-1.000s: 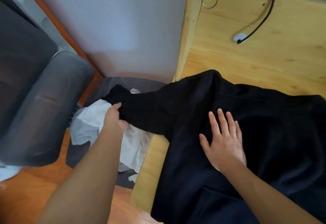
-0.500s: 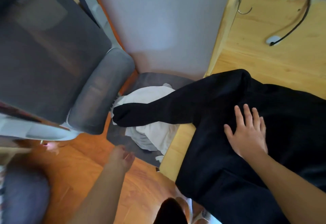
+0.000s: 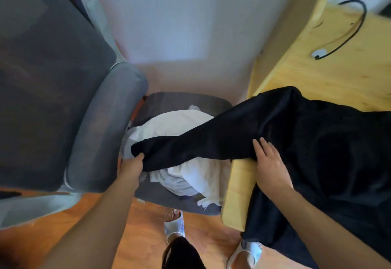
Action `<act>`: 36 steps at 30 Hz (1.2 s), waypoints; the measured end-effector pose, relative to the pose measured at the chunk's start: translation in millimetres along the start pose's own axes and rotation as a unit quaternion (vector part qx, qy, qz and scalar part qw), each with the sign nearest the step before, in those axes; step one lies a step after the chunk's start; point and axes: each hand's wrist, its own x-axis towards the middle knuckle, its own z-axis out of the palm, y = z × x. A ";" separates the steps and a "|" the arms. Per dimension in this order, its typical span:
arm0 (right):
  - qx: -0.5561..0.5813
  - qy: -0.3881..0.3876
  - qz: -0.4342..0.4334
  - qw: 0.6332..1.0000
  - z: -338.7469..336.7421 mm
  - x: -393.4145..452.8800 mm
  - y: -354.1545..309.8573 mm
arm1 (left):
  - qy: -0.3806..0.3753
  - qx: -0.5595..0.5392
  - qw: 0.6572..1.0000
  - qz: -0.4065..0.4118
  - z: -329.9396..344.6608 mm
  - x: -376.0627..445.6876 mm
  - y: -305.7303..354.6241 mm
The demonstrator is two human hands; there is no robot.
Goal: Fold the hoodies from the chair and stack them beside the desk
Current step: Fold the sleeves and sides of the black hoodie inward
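A black hoodie (image 3: 330, 152) lies spread on the wooden desk (image 3: 330, 72), and one sleeve stretches left off the desk edge over the chair. My left hand (image 3: 131, 167) grips the cuff end of that sleeve, with the thumb up against the cloth. My right hand (image 3: 270, 163) lies flat on the hoodie's body near the desk's left edge, fingers straight. Under the sleeve, a white hoodie (image 3: 186, 175) sits crumpled on the grey chair seat (image 3: 169, 199).
The chair's grey backrest (image 3: 42, 78) and lumbar pad (image 3: 105, 131) fill the left. A black cable (image 3: 347, 33) curls on the desk's far part. A pale wall lies behind. My feet in light sandals (image 3: 174, 224) stand on the orange wood floor.
My left hand, free and low by the floor half a second ago, has come up and taken hold of the sleeve's cuff. My right hand has slid left towards the desk edge.
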 end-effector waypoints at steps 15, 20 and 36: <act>0.007 -0.188 0.063 0.980 -7.9 -29.8 8.5 | -0.059 -0.123 0.977 0.162 -57.8 -9.6 55.4; 0.022 -0.231 0.070 0.970 -17.8 -26.5 5.5 | -0.071 -0.138 0.945 0.287 -118.3 -53.5 106.9; -0.026 -0.287 0.086 0.954 -48.8 -5.2 -11.0 | -0.292 0.009 0.956 -0.024 -141.7 -96.7 120.3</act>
